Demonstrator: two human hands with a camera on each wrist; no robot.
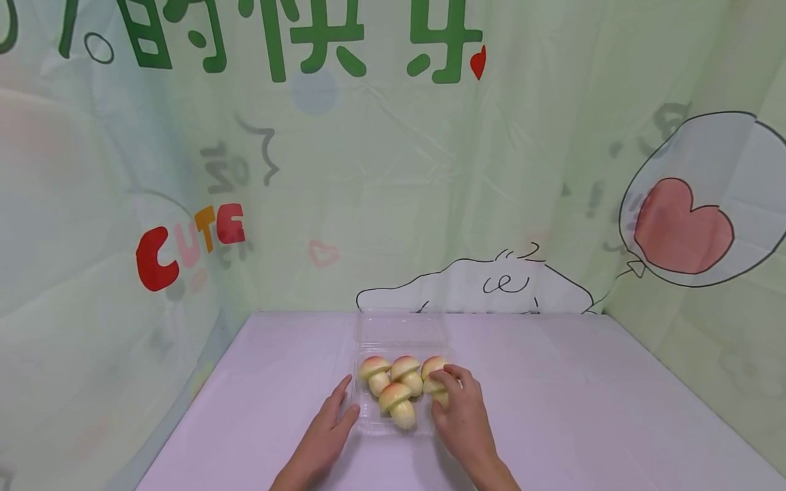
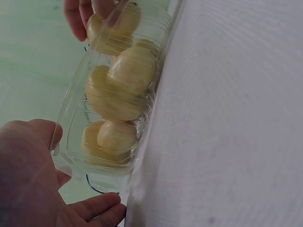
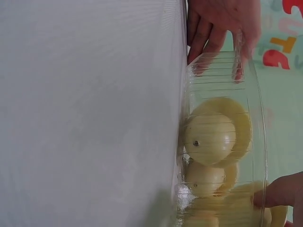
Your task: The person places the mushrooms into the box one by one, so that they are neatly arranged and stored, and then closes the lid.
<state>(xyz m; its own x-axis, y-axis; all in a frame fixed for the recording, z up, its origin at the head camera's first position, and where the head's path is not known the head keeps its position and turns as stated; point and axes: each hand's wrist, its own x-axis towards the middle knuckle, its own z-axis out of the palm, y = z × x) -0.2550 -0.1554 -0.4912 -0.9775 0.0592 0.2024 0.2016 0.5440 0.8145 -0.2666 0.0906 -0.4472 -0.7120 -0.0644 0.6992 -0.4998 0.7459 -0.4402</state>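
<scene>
A clear plastic clamshell box [image 1: 368, 424] lies with its lid [image 1: 402, 331] raised behind it. Several toy mushrooms [image 1: 398, 399], with cream stems and orange-tinged caps, lie inside the box. My left hand [image 1: 324, 436] stays beside the box's left side, its fingers extended; in the left wrist view its thumb [image 2: 45, 130] is at the box rim. At the right end of the box, my right hand [image 1: 463, 416] pinches a toy mushroom [image 1: 441, 397] between thumb and fingers. That mushroom is partly hidden by the hand and overlaps another cap behind it.
The box stands on a table with a pale lilac cover [image 1: 552, 395]. A printed curtain [image 1: 393, 170] hangs behind the table and along both sides, reaching down to its edges.
</scene>
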